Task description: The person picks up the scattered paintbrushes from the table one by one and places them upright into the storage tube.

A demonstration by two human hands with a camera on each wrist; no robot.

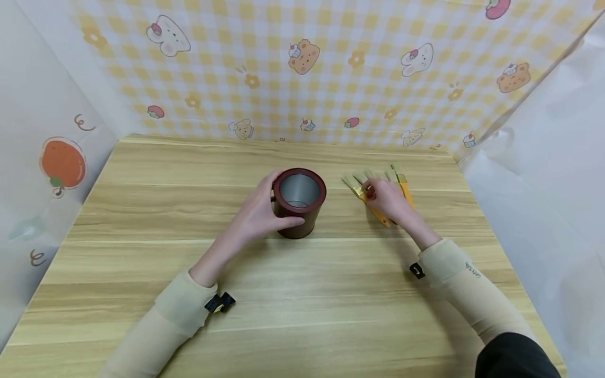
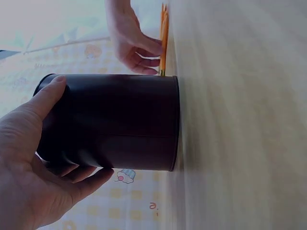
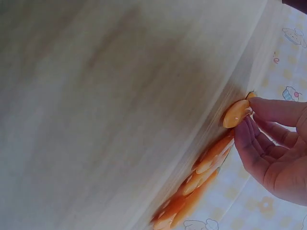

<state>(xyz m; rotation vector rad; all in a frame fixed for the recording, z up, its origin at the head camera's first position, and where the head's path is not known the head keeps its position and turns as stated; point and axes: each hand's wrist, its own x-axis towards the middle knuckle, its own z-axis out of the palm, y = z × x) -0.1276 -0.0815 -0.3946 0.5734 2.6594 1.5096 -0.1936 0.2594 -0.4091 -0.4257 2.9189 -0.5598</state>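
1. Pale sleeves (image 1: 156, 325) enter from the lower left and lower right, above the wooden tabletop (image 1: 293, 315).
2. At centre, the left hand (image 1: 257, 212) grips an upright dark container (image 1: 311, 216) (grey inside), thumb and fingers spread around it.
3. Right of centre, the right hand (image 1: 385, 197) pinches an orange-handled brush (image 3: 236, 114).
4. Other brushes (image 1: 407, 197) lie just beside it.
5. Yellow-checked cloth (image 1: 269, 58) fills the top.

The head view looks forward and down from above the wood-grain tabletop (image 1: 293, 294); both wrist views (tipped sideways) look low and close, sharing orange-handled paintbrushes (image 3: 213, 154).
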